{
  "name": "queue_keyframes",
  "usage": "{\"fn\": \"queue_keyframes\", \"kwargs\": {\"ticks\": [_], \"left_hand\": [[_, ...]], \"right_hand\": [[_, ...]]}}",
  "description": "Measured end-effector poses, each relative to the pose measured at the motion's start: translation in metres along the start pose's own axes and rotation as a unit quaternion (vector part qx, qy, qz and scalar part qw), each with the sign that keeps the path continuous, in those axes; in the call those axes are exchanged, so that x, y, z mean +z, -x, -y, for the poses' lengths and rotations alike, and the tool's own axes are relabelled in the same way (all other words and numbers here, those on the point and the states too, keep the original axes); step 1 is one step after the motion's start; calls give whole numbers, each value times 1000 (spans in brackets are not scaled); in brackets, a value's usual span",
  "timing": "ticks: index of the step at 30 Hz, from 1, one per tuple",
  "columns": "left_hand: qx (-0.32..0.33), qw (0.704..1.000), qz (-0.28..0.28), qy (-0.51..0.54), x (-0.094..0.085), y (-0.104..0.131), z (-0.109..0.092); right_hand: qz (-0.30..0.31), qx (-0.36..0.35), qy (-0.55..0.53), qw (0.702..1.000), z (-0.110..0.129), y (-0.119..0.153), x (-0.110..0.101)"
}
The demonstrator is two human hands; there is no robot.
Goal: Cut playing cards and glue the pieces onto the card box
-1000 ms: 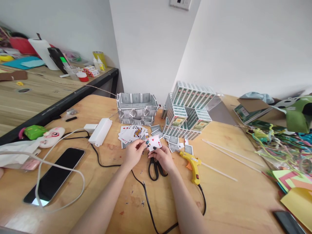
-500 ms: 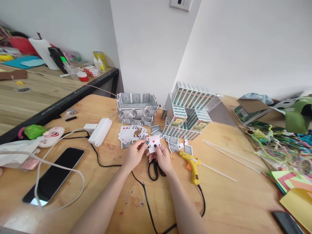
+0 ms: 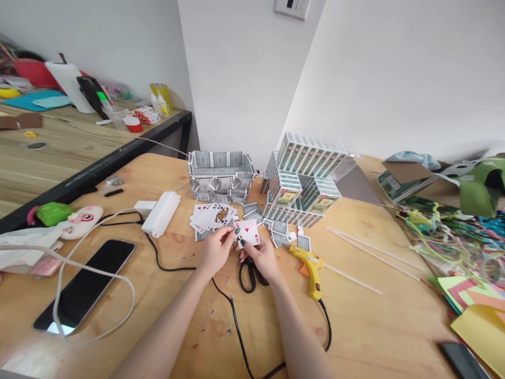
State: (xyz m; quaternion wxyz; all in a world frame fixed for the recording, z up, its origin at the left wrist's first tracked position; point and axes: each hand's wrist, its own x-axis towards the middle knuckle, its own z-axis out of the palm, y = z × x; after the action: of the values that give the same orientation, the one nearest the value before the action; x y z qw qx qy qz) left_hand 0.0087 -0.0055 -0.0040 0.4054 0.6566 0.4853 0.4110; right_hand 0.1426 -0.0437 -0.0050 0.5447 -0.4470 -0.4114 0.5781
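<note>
Both hands pinching playing cards (image 3: 248, 231)

Left hand (image 3: 218, 249) and right hand (image 3: 262, 257) grip their edges, perhaps two cards; black-handled scissors (image 3: 247, 277) lie just below the right.

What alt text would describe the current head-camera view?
A left hand and right hand hold at least one white, red-marked playing card above black-handled scissors on a light wooden table. Beyond stand a grey-patterned box made of cards and stacked green-and-white boxes; a yellow glue gun lies right.
</note>
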Motion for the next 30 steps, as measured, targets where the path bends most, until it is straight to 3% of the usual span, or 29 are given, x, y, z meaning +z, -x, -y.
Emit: {"fn": "queue_keyframes", "kwargs": {"ticks": [17, 22, 30], "left_hand": [[28, 999, -11, -43, -3, 0, -6], [78, 987, -10, -139, -6, 0, -3], [151, 944, 24, -293, -2, 3, 3]], "right_hand": [[3, -19, -5, 1000, -1, 0, 0], [3, -13, -1, 1000, 0, 1, 0], [-17, -20, -15, 1000, -3, 1, -1]]}}
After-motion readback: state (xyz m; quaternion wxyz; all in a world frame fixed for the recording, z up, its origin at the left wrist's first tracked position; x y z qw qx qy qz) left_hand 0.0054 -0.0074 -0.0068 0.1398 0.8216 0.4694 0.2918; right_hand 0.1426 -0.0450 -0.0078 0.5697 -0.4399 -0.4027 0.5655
